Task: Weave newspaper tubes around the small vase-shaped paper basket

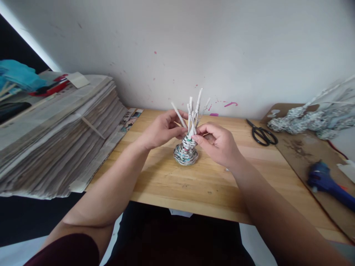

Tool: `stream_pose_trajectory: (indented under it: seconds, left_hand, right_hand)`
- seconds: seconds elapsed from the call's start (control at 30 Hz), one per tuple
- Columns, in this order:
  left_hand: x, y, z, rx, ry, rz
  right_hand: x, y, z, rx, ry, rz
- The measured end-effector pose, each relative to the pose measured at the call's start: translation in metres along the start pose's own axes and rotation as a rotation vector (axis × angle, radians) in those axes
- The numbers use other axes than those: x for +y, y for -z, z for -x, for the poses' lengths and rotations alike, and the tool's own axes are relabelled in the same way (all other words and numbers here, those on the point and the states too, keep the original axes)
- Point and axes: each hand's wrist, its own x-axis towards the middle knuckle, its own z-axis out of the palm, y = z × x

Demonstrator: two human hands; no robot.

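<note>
A small cone woven from rolled newspaper tubes (186,152) stands on the wooden table (199,184). Several loose white paper tubes (195,109) stick up from its top. My left hand (161,129) pinches one tube that slants out to the left, fingers closed round it. My right hand (219,144) pinches another tube right at the cone's neck, thumb and forefinger pressed together. Both hands sit either side of the cone's upper part, and both forearms reach in from the near edge.
A tall stack of newspapers (55,136) fills the left side. Black scissors (262,133) lie at the back right. A brown board (305,155) on the right carries other woven paper pieces (307,120) and a blue glue gun (328,183). A white wall rises behind.
</note>
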Motion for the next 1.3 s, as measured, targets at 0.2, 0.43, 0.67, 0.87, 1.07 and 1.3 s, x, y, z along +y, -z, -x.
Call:
stream_pose_trajectory:
  seconds: [0.2,0.43,0.67,0.87,1.07,1.3]
  left_hand:
    - [0.006,-0.008,0.003,0.19,-0.012,-0.133]
    - [0.008,-0.025,0.008,0.07,-0.149,-0.068]
    - [0.001,-0.024,0.007,0.09,-0.105,-0.213]
    - [0.004,-0.021,0.008,0.098,-0.112,-0.296]
    - [0.003,-0.025,0.008,0.196,-0.206,-0.32]
    - [-0.001,-0.025,0.007,0.125,-0.379,-0.411]
  right_hand:
    - [0.003,-0.005,0.002,0.107,-0.027,0.066]
    - [-0.001,-0.012,0.004,0.253,-0.043,0.104]
    - [-0.004,-0.013,0.003,0.233,-0.104,-0.03]
    - [-0.001,-0.014,0.003,0.216,-0.079,-0.02]
    - [-0.003,-0.013,0.002,0.203,-0.129,-0.071]
    - [-0.005,-0.012,0.001,0.192,-0.17,-0.155]
